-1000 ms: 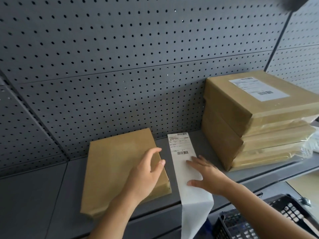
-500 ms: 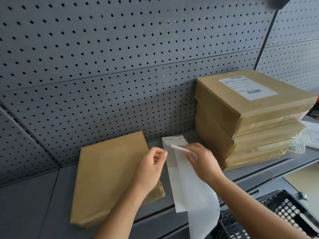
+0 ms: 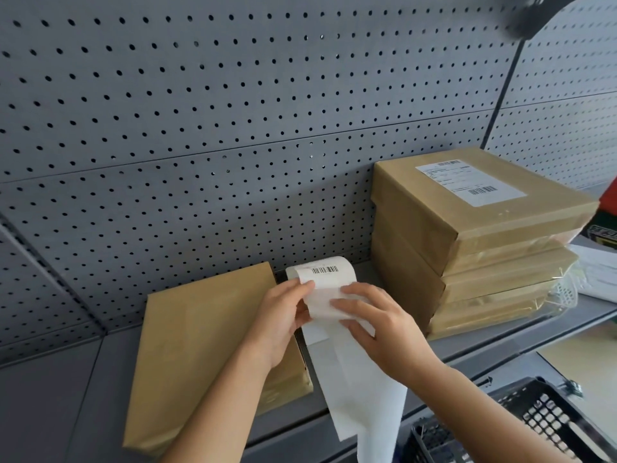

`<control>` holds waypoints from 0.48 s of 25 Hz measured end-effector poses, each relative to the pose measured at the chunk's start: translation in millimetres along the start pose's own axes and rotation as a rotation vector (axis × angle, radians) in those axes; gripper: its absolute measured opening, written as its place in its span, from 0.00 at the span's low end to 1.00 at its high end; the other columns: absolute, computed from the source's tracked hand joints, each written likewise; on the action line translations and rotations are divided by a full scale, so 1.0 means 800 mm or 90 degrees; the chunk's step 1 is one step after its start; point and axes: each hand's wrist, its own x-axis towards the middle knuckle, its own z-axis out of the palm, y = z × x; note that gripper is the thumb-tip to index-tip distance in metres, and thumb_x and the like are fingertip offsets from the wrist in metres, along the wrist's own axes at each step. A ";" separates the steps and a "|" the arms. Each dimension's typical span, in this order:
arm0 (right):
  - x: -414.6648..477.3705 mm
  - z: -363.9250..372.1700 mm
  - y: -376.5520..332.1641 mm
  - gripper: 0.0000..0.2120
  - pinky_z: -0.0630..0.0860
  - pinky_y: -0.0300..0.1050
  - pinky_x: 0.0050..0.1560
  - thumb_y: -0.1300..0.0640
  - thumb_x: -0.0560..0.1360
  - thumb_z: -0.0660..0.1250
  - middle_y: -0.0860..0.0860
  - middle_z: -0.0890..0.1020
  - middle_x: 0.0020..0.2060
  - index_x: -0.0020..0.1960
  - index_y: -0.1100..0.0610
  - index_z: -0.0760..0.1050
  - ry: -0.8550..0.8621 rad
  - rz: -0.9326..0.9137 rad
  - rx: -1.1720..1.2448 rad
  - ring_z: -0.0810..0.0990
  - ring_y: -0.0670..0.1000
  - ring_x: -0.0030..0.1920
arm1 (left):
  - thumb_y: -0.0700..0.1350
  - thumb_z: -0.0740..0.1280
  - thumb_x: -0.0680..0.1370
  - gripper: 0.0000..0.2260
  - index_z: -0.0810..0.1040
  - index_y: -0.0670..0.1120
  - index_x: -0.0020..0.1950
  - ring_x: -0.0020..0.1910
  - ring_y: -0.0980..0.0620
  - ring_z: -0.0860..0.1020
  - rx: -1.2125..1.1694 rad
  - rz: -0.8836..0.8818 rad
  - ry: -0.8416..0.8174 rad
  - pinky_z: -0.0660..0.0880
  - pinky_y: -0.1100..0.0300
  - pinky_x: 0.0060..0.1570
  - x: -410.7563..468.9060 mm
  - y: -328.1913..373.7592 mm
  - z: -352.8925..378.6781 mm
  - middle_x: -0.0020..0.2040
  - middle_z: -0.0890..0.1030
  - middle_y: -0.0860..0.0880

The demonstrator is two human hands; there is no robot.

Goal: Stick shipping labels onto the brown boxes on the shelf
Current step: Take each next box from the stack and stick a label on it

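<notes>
A flat brown box (image 3: 200, 335) with a bare top lies on the grey shelf (image 3: 60, 396), left of centre. Just right of it a white strip of shipping labels (image 3: 360, 396) hangs over the shelf's front edge. Its upper end, a label with a barcode (image 3: 329, 275), curls up and back off the strip. My left hand (image 3: 283, 319) pinches the label's left edge. My right hand (image 3: 377, 322) presses and grips the strip beside it. At the right stands a stack of three brown boxes (image 3: 467, 255); the top one carries a white label (image 3: 470, 182).
A grey pegboard wall (image 3: 233, 128) backs the shelf. A black plastic crate (image 3: 534, 426) sits below the shelf at the lower right. Crumpled clear plastic (image 3: 564, 292) and white papers (image 3: 597, 272) lie right of the stack. A dark blurred object (image 3: 534, 11) intrudes at the top right.
The strip lay flat under my right hand; both hands have since taken hold of it, and the top label has curled up off the strip. The view has shifted right.
</notes>
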 end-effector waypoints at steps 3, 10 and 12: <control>-0.003 -0.007 -0.002 0.22 0.74 0.44 0.65 0.36 0.78 0.61 0.42 0.75 0.66 0.66 0.44 0.78 -0.059 0.026 0.011 0.71 0.44 0.68 | 0.44 0.67 0.82 0.07 0.84 0.46 0.56 0.52 0.47 0.85 0.072 0.048 0.036 0.82 0.50 0.53 0.001 -0.006 -0.003 0.52 0.88 0.47; 0.047 0.000 -0.005 0.12 0.77 0.48 0.53 0.50 0.81 0.63 0.45 0.81 0.53 0.58 0.50 0.82 0.048 -0.017 -0.069 0.77 0.49 0.56 | 0.44 0.71 0.80 0.06 0.83 0.44 0.54 0.46 0.52 0.85 0.107 0.102 0.043 0.81 0.60 0.42 0.009 -0.013 -0.004 0.47 0.88 0.47; 0.059 0.008 -0.005 0.10 0.78 0.48 0.50 0.51 0.80 0.65 0.45 0.81 0.51 0.57 0.50 0.82 0.024 -0.033 -0.067 0.77 0.50 0.52 | 0.44 0.70 0.80 0.07 0.83 0.44 0.56 0.45 0.57 0.84 0.102 0.098 0.018 0.79 0.65 0.41 0.008 -0.014 -0.004 0.48 0.88 0.49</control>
